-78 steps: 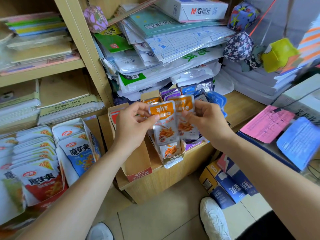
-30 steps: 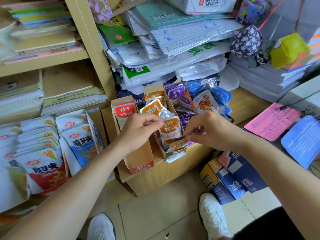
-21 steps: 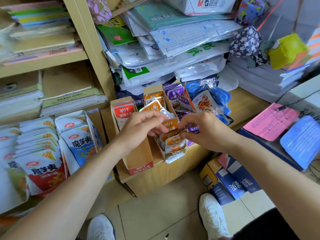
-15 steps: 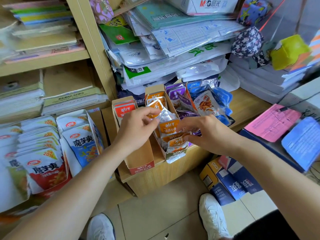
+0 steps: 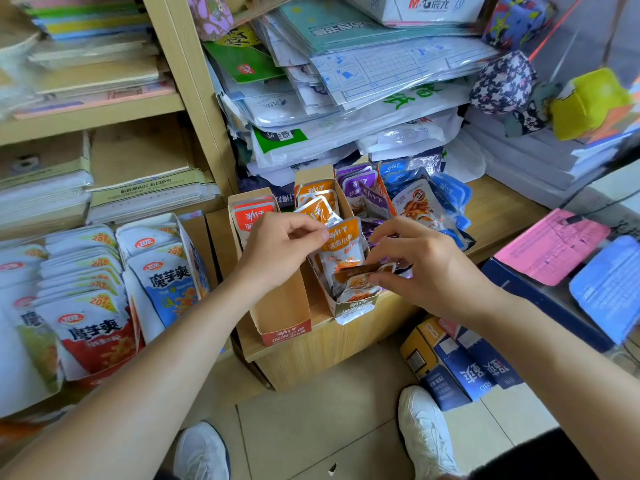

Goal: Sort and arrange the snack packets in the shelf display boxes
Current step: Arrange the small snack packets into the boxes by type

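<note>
My left hand [image 5: 277, 251] pinched the top edge of an upright orange packet [image 5: 343, 244] in the middle display box [image 5: 353, 308]. My right hand [image 5: 426, 268] pinched a second orange packet [image 5: 360, 271], tilted almost flat, at the front of that same box. Just beside it on the left stood another display box [image 5: 280, 306] with red packets [image 5: 251, 214] at its back. Purple packets [image 5: 360, 188] and blue packets [image 5: 446, 192] crowded the wooden shelf [image 5: 498, 209] to the right. Large white snack bags [image 5: 162, 275] were stacked further left. My white shoes [image 5: 426, 431] stood on the tiled floor below.
</note>
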A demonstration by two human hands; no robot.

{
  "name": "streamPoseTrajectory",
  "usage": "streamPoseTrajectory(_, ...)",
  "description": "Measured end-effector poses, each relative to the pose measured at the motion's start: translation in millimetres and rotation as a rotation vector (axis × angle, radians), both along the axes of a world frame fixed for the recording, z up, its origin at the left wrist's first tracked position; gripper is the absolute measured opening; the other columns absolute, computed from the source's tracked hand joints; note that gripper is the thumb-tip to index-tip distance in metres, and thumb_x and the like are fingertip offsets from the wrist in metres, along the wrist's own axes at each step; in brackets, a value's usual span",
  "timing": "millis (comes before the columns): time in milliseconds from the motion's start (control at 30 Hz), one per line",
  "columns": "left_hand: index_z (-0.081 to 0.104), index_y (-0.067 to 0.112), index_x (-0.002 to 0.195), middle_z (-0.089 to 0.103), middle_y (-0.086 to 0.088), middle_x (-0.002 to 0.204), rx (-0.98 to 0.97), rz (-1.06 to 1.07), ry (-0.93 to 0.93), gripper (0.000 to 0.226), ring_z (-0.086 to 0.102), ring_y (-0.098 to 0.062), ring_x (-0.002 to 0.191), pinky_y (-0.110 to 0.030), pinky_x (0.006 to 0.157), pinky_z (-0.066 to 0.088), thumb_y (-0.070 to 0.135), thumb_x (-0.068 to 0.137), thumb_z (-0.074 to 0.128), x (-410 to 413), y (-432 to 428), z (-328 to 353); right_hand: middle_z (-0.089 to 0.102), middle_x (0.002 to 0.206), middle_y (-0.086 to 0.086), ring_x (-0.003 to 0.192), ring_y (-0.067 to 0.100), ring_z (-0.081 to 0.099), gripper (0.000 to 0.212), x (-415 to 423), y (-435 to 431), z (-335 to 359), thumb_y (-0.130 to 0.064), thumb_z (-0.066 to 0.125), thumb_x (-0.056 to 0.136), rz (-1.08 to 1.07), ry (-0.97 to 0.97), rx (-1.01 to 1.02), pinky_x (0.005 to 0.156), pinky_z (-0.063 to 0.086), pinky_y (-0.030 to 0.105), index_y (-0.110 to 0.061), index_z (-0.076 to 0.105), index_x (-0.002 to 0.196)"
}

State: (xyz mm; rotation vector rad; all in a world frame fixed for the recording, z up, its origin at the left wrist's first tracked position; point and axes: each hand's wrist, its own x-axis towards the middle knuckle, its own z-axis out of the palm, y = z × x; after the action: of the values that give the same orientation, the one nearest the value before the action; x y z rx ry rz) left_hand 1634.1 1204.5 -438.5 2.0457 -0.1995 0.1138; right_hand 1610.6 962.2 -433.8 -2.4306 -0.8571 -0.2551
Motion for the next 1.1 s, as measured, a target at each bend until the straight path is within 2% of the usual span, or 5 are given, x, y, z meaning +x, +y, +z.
streamPoseTrajectory(167,0.079,0.027,0.092,0.077,0.008,0.092,0.005,-0.248,0.148,0.012,0.069,-0.006,0.093,-0.027,0.083,0.053,0.019,0.093,0.069,-5.5,-0.9,7.3,0.055,0.131,-0.006,0.095,0.001,0.055,0.061,0.6,2.8,0.3,-0.028,0.076,0.084,-0.023,-0.002,-0.019,0.077,0.055,0.023,-0.022,0.056,0.141)
streamPoseTrajectory(367,0.078,0.017,0.104,0.076,0.011,0.093,0.014,-0.166,0.13,0.019,0.067,0.005,0.086,-0.009,0.066,0.046,0.017,0.099,0.06,-1.4,4.8,9.3,0.062,0.1,-0.009,0.093,0.014,0.057,0.023,3.2,1.1,-3.8,-0.035,0.069,0.085,0.028,-0.028,-0.084,0.074,0.054,0.037,-0.022,0.078,0.102)
streamPoseTrajectory(733,0.076,0.03,0.102,0.069,0.017,0.094,0.642,-0.097,-0.13,0.013,0.052,0.002,0.072,-0.016,0.057,0.032,0.037,0.092,0.071,-0.3,-1.7,-8.3,0.071,0.098,-0.013,0.09,0.004,0.066,0.019,5.3,1.8,0.2,-0.026,0.077,0.087,0.072,0.114,-0.047,0.079,0.057,0.032,-0.02,0.075,0.104)
streamPoseTrajectory(933,0.078,0.028,0.093,0.058,0.032,0.065,0.319,0.014,-0.198,0.008,0.056,0.003,0.065,-0.016,0.053,0.039,0.031,0.092,0.071,1.8,-1.9,-1.2,0.062,0.119,-0.002,0.107,0.015,0.062,0.019,7.0,4.4,-5.8,-0.021,0.077,0.084,0.013,-0.047,-0.036,0.084,0.057,0.038,-0.018,0.073,0.103)
streamPoseTrajectory(1100,0.078,0.023,0.107,0.075,0.014,0.103,0.242,-0.256,0.056,0.016,0.067,0.001,0.096,-0.031,0.091,0.054,0.026,0.095,0.068,0.6,-0.3,1.7,0.056,0.138,0.001,0.127,0.021,0.053,0.029,7.9,12.5,-6.1,-0.019,0.079,0.081,-0.039,-0.086,-0.035,0.1,0.05,0.037,-0.017,0.065,0.106)
